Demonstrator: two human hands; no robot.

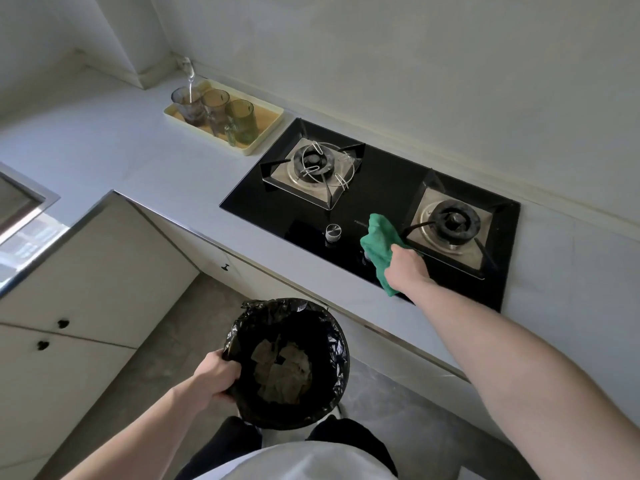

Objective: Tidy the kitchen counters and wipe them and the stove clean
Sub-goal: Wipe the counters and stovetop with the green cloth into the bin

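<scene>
head | green cloth [379, 252] on black glass stove [381, 188] front, by R burner [453, 221] | soft, light, bunch at mid | R grip [407, 268] clutches cloth | L grip [216, 374] curled on bin [287, 362] rim, below bench [138, 168]

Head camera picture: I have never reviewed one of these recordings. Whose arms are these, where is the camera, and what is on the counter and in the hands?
There is no machine here. A person wears a wide-angle camera on the head, looking down at their own arms. The right hand grips a green cloth on the black glass stove, between its knob and the right burner. The left hand grips the rim of a black-lined bin with crumpled paper inside, held below the counter edge. On the counter, a tray holds tinted glasses.
</scene>
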